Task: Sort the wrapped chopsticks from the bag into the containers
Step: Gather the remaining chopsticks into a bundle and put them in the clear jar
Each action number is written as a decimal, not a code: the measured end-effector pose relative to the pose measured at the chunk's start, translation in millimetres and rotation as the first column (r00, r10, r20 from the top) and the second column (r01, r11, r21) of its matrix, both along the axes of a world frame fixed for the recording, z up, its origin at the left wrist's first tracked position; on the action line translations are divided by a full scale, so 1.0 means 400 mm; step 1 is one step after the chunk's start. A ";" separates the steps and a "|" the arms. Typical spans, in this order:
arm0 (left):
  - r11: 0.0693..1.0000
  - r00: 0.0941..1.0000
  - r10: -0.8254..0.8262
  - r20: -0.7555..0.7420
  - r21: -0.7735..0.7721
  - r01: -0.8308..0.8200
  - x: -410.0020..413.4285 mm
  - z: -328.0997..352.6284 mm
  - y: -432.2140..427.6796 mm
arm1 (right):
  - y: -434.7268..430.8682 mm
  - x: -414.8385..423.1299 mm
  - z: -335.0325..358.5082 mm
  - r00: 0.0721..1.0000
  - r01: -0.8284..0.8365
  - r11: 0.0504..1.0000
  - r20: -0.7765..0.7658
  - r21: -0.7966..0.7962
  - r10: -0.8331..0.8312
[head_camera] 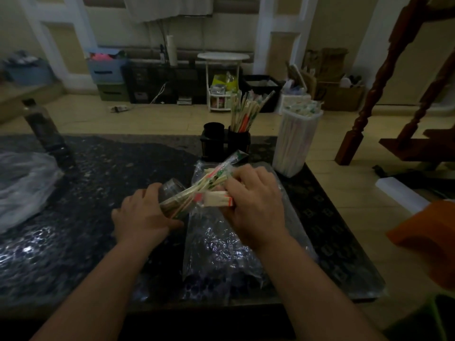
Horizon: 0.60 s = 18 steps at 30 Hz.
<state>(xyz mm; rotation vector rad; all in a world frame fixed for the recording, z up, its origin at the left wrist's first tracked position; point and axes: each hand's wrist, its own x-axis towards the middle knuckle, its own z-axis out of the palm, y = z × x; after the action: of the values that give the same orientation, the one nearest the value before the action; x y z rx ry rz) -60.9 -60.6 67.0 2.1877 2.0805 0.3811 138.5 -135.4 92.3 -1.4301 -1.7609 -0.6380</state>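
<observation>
My left hand grips a tilted clear jar with wrapped chopsticks sticking out of its mouth. My right hand holds a bundle of wrapped chopsticks at the jar's mouth, above a clear plastic bag lying on the dark table. Farther back stand a black double holder, its right cup filled with chopsticks, and a tall white container packed with wrapped chopsticks.
A crumpled clear plastic sheet lies at the table's left. A dark bottle stands at the back left. An orange object sits off the table's right edge. A wooden stair post rises at the right.
</observation>
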 end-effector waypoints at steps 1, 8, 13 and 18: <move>1.000 1.000 0.007 0.003 -0.001 -0.007 0.001 0.000 0.002 | 0.001 0.001 0.000 0.999 -0.008 1.000 -0.043 0.002 0.008; 0.999 0.999 0.040 -0.002 0.008 -0.040 0.006 0.001 0.005 | 0.006 0.000 0.009 0.760 -0.098 0.992 -0.649 -0.080 0.023; 0.999 0.998 0.040 -0.043 0.008 -0.039 0.014 -0.001 0.005 | 0.011 -0.001 0.020 0.256 -0.072 0.996 -0.964 0.051 0.068; 0.999 0.996 0.026 -0.086 0.025 -0.023 0.018 -0.011 0.006 | 0.025 -0.008 0.028 0.103 -0.046 0.993 -0.989 0.105 0.109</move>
<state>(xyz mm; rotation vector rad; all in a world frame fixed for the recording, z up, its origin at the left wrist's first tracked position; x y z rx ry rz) -53.7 -58.1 62.7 2.2320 2.1593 0.3207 135.4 -125.3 103.4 -1.1667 -0.6082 0.4167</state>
